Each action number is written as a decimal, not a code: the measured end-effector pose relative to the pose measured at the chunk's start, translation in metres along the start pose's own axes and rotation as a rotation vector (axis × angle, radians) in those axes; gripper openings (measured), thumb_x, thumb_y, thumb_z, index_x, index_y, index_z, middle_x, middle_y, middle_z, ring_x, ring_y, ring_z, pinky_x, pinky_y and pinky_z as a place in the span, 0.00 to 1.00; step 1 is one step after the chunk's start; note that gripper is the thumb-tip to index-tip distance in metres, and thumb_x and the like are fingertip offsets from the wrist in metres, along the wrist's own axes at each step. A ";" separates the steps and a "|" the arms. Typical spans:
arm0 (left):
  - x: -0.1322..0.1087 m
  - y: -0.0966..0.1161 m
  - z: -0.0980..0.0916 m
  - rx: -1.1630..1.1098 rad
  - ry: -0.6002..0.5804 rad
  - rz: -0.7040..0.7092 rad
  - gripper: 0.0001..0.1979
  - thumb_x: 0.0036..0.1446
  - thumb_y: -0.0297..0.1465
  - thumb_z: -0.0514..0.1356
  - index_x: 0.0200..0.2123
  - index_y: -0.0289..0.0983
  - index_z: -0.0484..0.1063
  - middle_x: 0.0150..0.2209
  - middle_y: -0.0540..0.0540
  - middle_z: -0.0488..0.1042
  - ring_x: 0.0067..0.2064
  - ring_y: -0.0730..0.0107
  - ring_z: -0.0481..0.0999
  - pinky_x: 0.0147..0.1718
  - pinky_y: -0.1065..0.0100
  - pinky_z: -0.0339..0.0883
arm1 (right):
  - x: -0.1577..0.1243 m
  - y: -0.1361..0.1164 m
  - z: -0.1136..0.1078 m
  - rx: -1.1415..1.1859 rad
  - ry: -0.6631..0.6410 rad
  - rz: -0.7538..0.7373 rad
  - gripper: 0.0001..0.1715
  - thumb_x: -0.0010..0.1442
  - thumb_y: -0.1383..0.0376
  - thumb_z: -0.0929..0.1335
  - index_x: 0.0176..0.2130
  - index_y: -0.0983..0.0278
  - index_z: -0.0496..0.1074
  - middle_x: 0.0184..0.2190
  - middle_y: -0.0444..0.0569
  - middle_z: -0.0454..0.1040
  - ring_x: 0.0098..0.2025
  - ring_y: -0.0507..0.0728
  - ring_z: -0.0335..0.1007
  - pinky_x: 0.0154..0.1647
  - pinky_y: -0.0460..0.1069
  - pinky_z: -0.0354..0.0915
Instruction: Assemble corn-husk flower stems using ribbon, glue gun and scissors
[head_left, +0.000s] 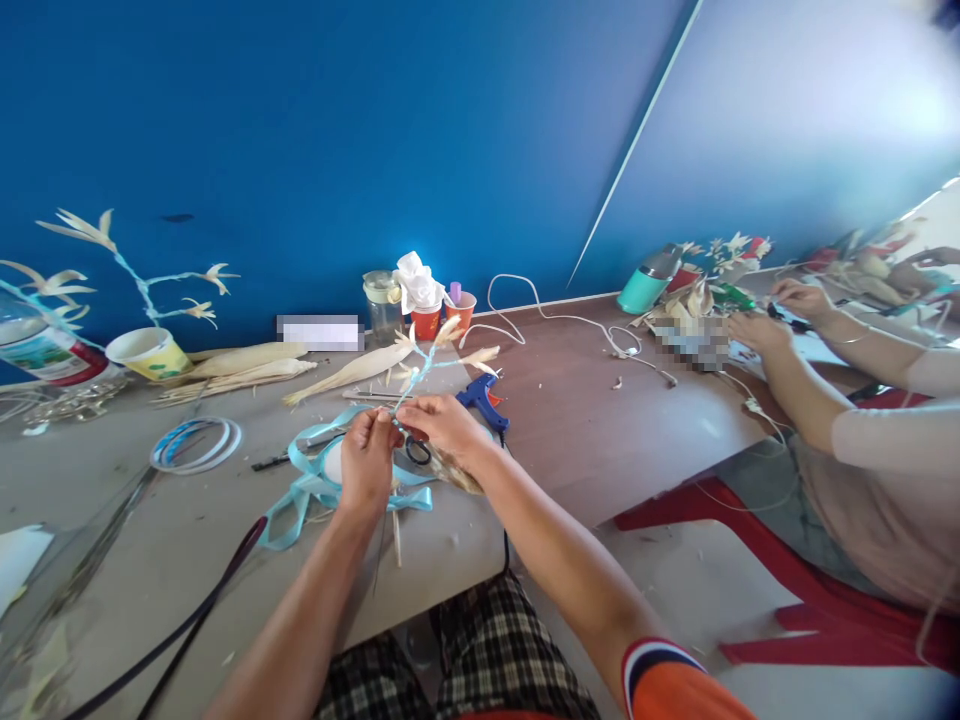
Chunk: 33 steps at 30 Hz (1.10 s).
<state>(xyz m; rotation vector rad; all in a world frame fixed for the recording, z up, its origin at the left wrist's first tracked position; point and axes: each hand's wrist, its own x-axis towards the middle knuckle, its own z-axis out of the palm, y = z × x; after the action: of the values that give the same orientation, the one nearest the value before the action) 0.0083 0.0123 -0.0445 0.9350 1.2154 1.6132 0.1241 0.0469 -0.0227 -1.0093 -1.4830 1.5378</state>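
Note:
Both of my hands pinch a branching flower stem (pixel 424 366) over the table. Its pale petals look like dried husk, and light blue tape wraps the branches. My left hand (pixel 367 452) is closed on the lower stem, where thin wire hangs below the fist. Just above and to the right, the fingers of my right hand (pixel 444 425) press on the same stem. Beneath the hands lie loops of light blue ribbon (pixel 301 498) and black scissors (pixel 418 451), partly covered. Beyond my right hand rests a blue glue gun (pixel 480 398).
Rolls of tape (pixel 196 445) lie on the left, near dried husks (pixel 259 372) and a paper cup (pixel 150 352) holding another flower stem. Along the wall stand a jar (pixel 384 312) and red cups (pixel 426 322). A white cable (pixel 574 318) runs right, toward a co-worker's hands (pixel 765 330).

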 end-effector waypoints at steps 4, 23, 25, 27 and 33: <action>0.001 0.008 0.001 -0.309 -0.048 -0.129 0.11 0.48 0.34 0.63 0.24 0.36 0.63 0.16 0.58 0.54 0.20 0.80 0.55 0.26 0.73 0.60 | -0.022 -0.006 -0.033 -0.486 0.036 0.009 0.12 0.54 0.59 0.66 0.35 0.65 0.74 0.27 0.44 0.73 0.29 0.51 0.65 0.31 0.45 0.59; -0.001 0.006 0.004 -0.308 -0.071 -0.138 0.13 0.48 0.35 0.63 0.23 0.36 0.62 0.15 0.59 0.54 0.19 0.82 0.54 0.26 0.73 0.60 | -0.006 0.020 -0.088 -1.293 0.309 0.413 0.25 0.56 0.56 0.64 0.49 0.69 0.69 0.52 0.64 0.61 0.44 0.63 0.71 0.45 0.55 0.64; -0.001 0.006 0.004 -0.316 -0.073 -0.144 0.13 0.48 0.34 0.64 0.23 0.36 0.62 0.15 0.59 0.54 0.19 0.82 0.54 0.27 0.73 0.60 | -0.010 0.022 -0.090 -1.266 0.352 0.368 0.22 0.57 0.58 0.64 0.47 0.69 0.70 0.51 0.63 0.62 0.41 0.61 0.71 0.42 0.53 0.65; -0.001 0.007 0.004 -0.325 -0.067 -0.157 0.12 0.48 0.34 0.64 0.23 0.36 0.62 0.15 0.59 0.54 0.19 0.82 0.53 0.26 0.73 0.60 | -0.014 0.026 -0.096 -1.215 0.410 0.306 0.20 0.57 0.58 0.63 0.45 0.69 0.70 0.47 0.62 0.64 0.41 0.60 0.71 0.42 0.52 0.64; -0.002 0.010 0.006 -0.336 -0.036 -0.170 0.12 0.46 0.33 0.64 0.23 0.36 0.63 0.14 0.59 0.55 0.19 0.82 0.53 0.26 0.73 0.60 | -0.025 0.030 -0.117 -0.680 0.605 0.030 0.18 0.52 0.54 0.65 0.34 0.67 0.71 0.34 0.53 0.70 0.38 0.57 0.67 0.40 0.50 0.62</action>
<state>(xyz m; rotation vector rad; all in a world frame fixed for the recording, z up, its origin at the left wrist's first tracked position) 0.0120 0.0110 -0.0335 0.6283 0.9342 1.5930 0.2410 0.0694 -0.0533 -1.7013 -1.5441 0.6156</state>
